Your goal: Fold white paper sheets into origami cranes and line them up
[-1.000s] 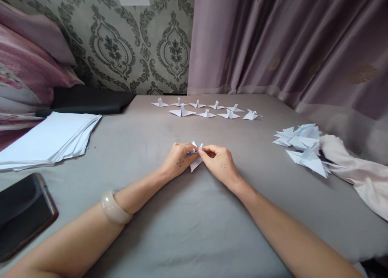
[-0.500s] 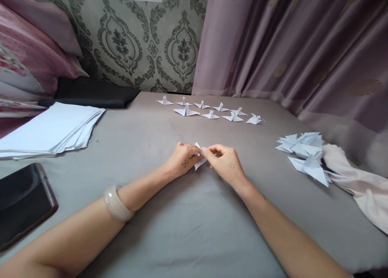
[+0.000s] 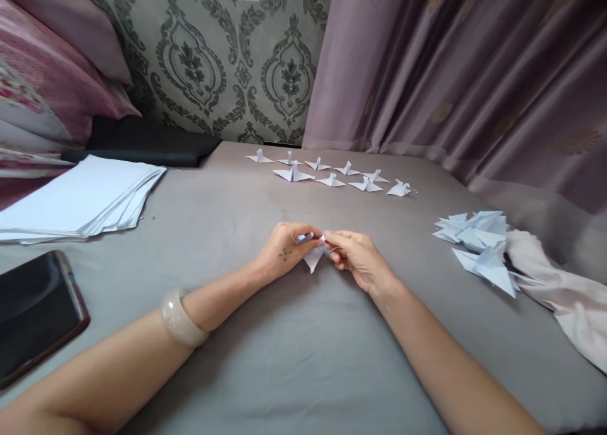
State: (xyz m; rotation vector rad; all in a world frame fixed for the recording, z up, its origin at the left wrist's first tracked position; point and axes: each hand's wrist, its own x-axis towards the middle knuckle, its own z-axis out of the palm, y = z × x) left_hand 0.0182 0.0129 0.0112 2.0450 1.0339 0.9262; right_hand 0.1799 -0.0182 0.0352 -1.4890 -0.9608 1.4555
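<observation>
A small white paper crane (image 3: 313,258) is between my two hands, low over the grey cloth, with one pointed wing hanging toward me. My left hand (image 3: 289,248) pinches its body from the left, and the fingers cover much of it. From the right, my right hand (image 3: 358,256) pinches a narrow tip of the paper between thumb and forefinger, its other fingers curled. Beyond my hands, several finished paper cranes (image 3: 294,173) stand in two rows with wings spread.
A stack of white paper (image 3: 80,195) lies at the left, with a phone (image 3: 40,315) nearer me. Folded black cloth (image 3: 152,141) is behind the stack. At the right, larger paper cranes (image 3: 486,267) are piled beside a pale cloth (image 3: 576,302). A curtain (image 3: 427,68) hangs behind.
My right hand has rolled so that its back faces away more, still pinching the tip. The crane has turned, and its near wing shows more. The camera view has shifted slightly.
</observation>
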